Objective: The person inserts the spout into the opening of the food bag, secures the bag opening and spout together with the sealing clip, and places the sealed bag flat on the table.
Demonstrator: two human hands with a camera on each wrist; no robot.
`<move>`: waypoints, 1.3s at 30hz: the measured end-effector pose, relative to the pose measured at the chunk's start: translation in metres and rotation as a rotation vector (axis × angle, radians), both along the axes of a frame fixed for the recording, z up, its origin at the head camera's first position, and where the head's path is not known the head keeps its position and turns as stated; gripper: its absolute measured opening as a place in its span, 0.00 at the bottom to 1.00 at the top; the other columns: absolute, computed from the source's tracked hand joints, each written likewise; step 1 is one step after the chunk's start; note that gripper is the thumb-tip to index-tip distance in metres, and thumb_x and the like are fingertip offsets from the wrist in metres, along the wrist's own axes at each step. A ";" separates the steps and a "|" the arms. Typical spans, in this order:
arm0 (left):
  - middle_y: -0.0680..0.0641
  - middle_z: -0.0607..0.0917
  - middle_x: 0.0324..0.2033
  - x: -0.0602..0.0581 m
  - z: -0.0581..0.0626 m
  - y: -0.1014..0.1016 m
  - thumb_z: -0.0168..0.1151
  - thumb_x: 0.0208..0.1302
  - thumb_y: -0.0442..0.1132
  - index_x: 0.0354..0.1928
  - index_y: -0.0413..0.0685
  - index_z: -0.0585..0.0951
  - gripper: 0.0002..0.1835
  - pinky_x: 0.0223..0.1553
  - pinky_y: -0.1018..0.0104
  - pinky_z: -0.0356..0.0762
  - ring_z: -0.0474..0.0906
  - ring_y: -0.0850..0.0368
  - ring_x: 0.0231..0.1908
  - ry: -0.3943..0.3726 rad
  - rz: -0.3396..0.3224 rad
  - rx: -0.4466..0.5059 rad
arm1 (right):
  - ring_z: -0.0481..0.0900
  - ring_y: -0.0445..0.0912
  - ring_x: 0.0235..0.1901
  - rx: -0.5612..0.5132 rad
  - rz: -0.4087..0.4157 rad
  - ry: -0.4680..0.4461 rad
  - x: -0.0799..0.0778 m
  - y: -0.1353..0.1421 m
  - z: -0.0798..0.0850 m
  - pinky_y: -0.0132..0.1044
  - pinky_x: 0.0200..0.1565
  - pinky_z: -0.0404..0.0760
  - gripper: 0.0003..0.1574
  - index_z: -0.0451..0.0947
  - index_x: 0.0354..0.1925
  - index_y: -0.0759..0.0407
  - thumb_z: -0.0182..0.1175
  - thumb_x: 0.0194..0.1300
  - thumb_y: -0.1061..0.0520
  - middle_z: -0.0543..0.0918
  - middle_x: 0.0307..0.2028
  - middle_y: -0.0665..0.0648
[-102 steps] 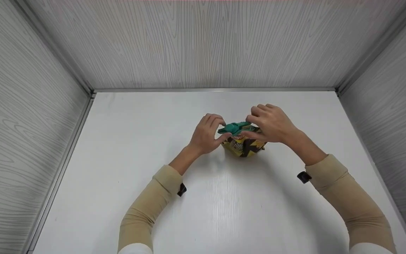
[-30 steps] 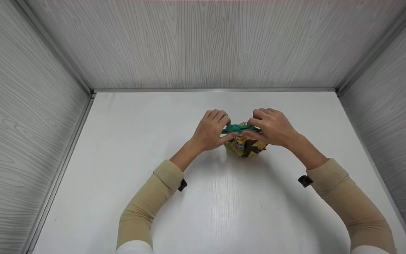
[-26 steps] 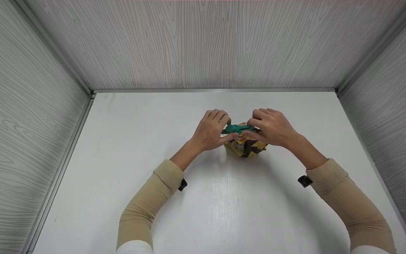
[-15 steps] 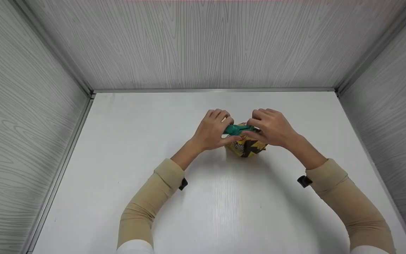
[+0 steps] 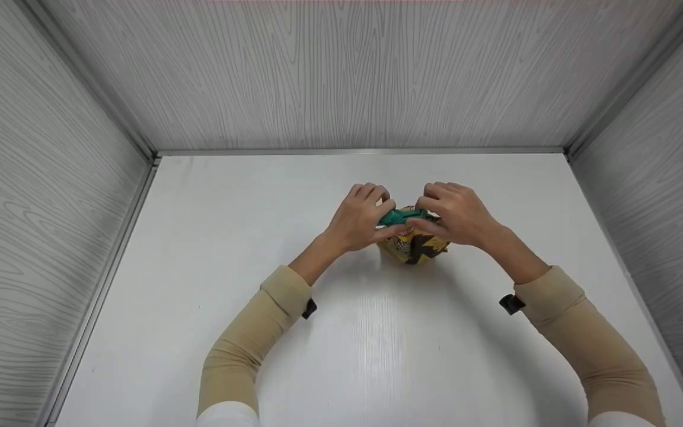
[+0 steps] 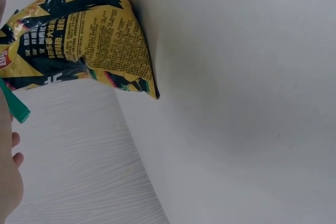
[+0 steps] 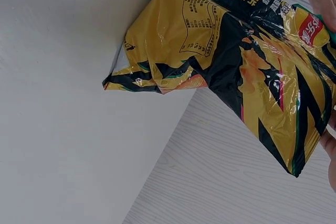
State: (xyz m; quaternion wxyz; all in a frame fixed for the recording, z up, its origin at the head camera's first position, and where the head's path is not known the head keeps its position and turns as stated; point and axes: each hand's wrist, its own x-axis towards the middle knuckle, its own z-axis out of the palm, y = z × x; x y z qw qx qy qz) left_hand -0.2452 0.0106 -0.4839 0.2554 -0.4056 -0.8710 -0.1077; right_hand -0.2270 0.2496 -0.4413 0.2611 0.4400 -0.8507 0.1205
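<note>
A yellow and black chip bag (image 5: 415, 248) stands on the white table, with its top gathered under a green bag clip (image 5: 401, 217). My left hand (image 5: 353, 218) pinches the clip's left end between thumb and fingers. At the right end, my right hand (image 5: 455, 214) pinches the bag's top edge beside the clip, its thumb on the near side. The left wrist view has the printed chip bag (image 6: 107, 43) with one end of the green clip (image 6: 18, 108) sticking out. In the right wrist view, a top corner of the chip bag (image 7: 283, 145) points out below the fingers.
The white table (image 5: 229, 237) is bordered by grey wood-grain walls, with the back wall (image 5: 341, 77) a short way behind the bag. Beige sleeves (image 5: 258, 332) cover both forearms, and a small black device (image 5: 512, 303) shows at each cuff.
Since the earliest frame, the clip has turned level and my left hand has moved up and right along it. Over the last second, the left hand has slid slightly right; the right hand stays put.
</note>
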 end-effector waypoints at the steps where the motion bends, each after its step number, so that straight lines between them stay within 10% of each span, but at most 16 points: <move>1: 0.50 0.78 0.44 0.000 0.000 0.000 0.40 0.66 0.72 0.44 0.54 0.79 0.32 0.54 0.59 0.71 0.73 0.53 0.49 -0.001 0.000 -0.001 | 0.67 0.44 0.20 -0.001 -0.002 -0.004 0.000 0.000 0.000 0.39 0.25 0.71 0.22 0.77 0.29 0.56 0.65 0.60 0.39 0.73 0.25 0.53; 39: 0.50 0.79 0.44 0.003 -0.002 0.005 0.42 0.68 0.70 0.44 0.52 0.80 0.31 0.54 0.59 0.72 0.74 0.52 0.48 0.029 0.032 -0.004 | 0.64 0.44 0.25 -0.040 -0.007 -0.106 0.001 -0.003 0.000 0.40 0.32 0.67 0.18 0.77 0.28 0.55 0.64 0.62 0.43 0.73 0.28 0.54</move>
